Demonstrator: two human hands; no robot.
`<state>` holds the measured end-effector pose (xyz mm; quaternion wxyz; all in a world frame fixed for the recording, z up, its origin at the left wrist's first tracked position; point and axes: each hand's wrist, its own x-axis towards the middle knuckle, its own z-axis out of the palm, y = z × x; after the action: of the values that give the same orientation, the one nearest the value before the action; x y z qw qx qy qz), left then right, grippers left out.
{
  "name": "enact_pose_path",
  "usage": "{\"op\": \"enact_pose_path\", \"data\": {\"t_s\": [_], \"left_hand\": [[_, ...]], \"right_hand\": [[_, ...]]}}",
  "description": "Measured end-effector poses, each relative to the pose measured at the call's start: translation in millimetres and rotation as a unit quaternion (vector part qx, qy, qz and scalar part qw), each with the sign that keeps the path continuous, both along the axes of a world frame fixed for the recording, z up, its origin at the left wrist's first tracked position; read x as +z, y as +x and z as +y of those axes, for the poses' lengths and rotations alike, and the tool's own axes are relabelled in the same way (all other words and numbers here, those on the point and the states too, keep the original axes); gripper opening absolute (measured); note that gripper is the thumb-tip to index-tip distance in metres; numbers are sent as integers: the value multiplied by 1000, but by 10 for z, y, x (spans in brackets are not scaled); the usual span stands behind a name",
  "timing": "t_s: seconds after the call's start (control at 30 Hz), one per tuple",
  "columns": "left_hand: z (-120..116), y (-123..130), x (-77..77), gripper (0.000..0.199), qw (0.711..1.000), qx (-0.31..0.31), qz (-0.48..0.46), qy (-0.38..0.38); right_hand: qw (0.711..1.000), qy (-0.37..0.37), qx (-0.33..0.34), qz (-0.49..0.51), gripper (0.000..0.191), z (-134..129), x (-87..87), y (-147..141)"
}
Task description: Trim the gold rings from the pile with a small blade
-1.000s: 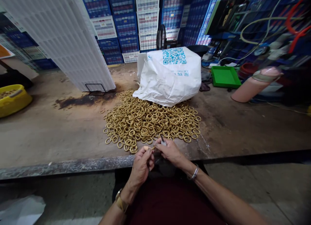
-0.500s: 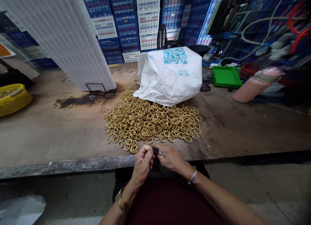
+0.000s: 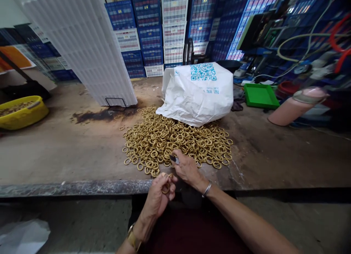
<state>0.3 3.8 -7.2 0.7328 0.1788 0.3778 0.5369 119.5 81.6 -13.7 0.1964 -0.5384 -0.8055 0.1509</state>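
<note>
A wide heap of brass-coloured rings (image 3: 175, 137) lies on the wooden table, partly under a white sack (image 3: 197, 97) with blue print. In front of the table's near edge, my left hand (image 3: 161, 193) is closed on a ring (image 3: 166, 188) held in its fingers. My right hand (image 3: 188, 170) grips a small dark tool (image 3: 174, 159) with a grey part, and its fingertips are at the front of the heap. Whether the right fingers also touch a ring cannot be made out.
A yellow basin (image 3: 24, 115) stands at the left, near a white corrugated stack (image 3: 90, 49) and a black wire stand (image 3: 115, 104). At the right are a green tray (image 3: 261, 95) and a pink bottle (image 3: 294, 107). Crates (image 3: 149, 36) are piled behind.
My hands have come apart. The right one has moved forward to the rings with the dark tool, and a ring now shows in my left hand. The view has shifted slightly.
</note>
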Motion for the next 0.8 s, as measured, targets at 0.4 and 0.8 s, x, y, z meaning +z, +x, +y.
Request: {"op": "enact_pose_path", "data": {"t_s": [0.4, 0.8], "left_hand": [[77, -75, -46, 23, 989, 11, -124, -76], [231, 81, -39, 17, 915, 90, 360, 156]], "right_hand": [[999, 9, -5, 45, 16, 176, -39, -52], [888, -262, -79, 370, 12, -14, 99, 240]]}}
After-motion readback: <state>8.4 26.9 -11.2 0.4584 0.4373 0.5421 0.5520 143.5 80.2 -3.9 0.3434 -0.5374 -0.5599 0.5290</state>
